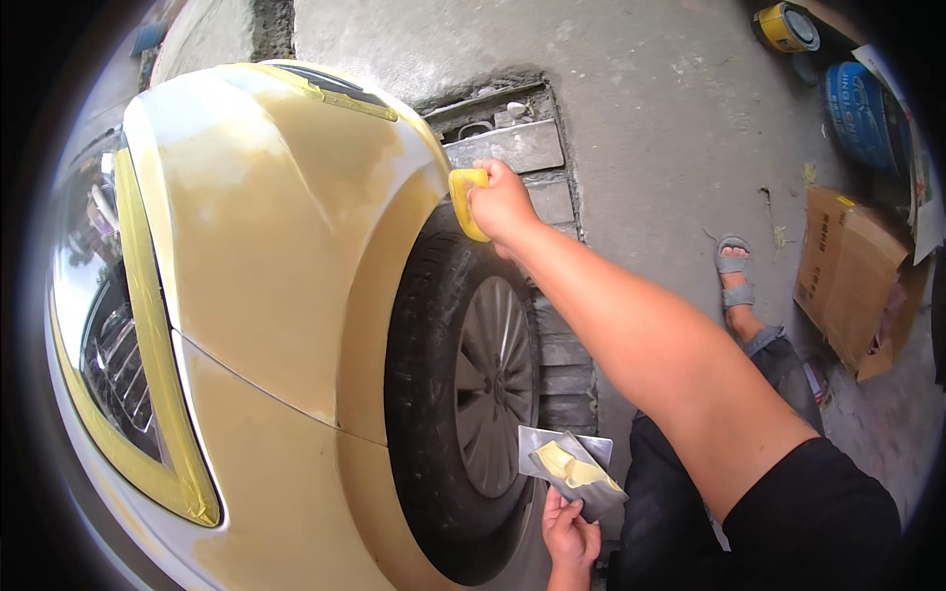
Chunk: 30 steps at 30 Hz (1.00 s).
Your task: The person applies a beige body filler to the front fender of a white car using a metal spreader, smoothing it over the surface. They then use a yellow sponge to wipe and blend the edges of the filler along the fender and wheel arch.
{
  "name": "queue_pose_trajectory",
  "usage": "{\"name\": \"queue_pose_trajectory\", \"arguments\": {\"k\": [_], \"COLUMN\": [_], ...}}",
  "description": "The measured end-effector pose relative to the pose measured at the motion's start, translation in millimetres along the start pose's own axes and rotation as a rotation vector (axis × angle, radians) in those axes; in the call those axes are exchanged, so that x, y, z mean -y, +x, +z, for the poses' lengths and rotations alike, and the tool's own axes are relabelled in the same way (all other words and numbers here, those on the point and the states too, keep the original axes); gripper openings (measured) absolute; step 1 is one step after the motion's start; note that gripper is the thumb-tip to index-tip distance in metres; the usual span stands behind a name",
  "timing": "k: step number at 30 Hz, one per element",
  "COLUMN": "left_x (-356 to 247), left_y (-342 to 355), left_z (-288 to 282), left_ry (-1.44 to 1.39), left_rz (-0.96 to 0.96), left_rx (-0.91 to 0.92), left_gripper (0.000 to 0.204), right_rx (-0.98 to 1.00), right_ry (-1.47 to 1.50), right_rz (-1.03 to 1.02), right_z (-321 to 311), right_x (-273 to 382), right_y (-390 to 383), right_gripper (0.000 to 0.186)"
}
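My right hand is closed round a yellow putty spreader, at the wheel arch edge of the car fender. Whether the spreader touches the fender, I cannot tell. Patchy yellowish filler or primer covers the fender. Lower down, beside the wheel, my left hand grips flat grey metal plates, one lying across the other. A smear of pale yellow putty sits on top. Part of the left fingers is hidden beneath the plates.
Yellow masking tape borders the headlight. Slats over a floor channel run beside the wheel. On the right are a cardboard box, a blue bucket and a yellow can. My sandalled foot rests on concrete.
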State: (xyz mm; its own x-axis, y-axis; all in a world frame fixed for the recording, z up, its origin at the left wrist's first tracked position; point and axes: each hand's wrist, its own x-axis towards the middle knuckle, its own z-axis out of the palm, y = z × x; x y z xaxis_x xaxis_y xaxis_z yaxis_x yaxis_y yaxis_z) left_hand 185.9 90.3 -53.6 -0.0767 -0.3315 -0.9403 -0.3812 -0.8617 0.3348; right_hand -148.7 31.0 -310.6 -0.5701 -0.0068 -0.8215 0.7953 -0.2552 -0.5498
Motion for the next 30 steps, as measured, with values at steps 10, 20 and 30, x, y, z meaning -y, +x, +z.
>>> {"name": "queue_pose_trajectory", "arguments": {"k": [10, 20, 30], "left_x": [2, 7, 26], "left_y": [0, -8, -4], "left_z": [-14, -12, -40], "left_ry": [0.005, 0.029, 0.026], "left_rz": [-0.030, -0.048, -0.053], "left_rx": [0.021, 0.022, 0.004], "left_gripper": [0.057, 0.058, 0.034], "right_rx": [0.125, 0.332, 0.397], "right_ry": [-0.027, 0.047, -0.011], "right_rz": [-0.176, -0.393, -0.782], "right_z": [9, -2, -20], "right_x": [10, 37, 26], "right_y": [-23, -155, -237], "right_gripper": [0.040, 0.038, 0.048]}}
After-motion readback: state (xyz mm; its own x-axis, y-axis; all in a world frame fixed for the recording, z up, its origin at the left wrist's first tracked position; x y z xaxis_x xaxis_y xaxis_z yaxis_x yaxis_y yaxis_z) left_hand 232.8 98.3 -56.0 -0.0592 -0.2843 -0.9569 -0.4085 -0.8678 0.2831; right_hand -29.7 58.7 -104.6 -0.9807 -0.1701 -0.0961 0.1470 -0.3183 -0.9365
